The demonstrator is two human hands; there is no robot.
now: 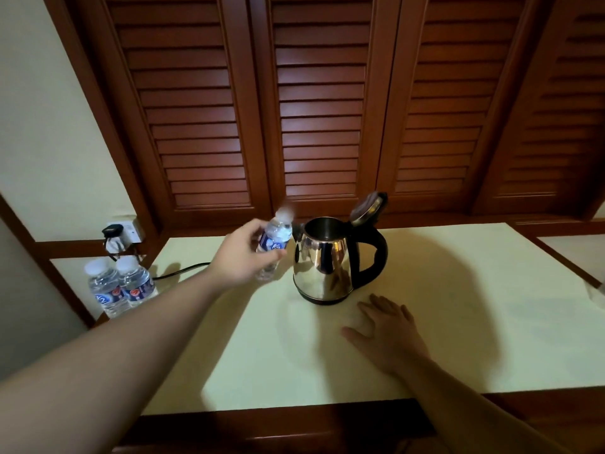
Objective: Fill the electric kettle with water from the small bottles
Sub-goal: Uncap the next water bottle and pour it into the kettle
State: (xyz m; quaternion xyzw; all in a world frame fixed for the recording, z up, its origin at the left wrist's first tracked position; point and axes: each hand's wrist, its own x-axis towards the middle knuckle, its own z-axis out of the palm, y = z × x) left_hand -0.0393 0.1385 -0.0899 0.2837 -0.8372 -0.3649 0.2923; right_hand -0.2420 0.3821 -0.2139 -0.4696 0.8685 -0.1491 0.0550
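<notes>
My left hand (244, 257) grips 1 small bottle (273, 245), cap still on, just left of the open-lidded kettle (322, 267) on the tabletop (458, 322). My right hand (386, 329) lies flat, fingers spread, near the kettle's base. 2 more bottles (119, 286) stand far left.

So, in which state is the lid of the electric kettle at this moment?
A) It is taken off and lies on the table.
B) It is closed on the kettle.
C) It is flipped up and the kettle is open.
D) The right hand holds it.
C: the lid stands tilted up behind the handle, so the dark inside of the electric kettle shows, while the right hand lies flat on the table.
</notes>
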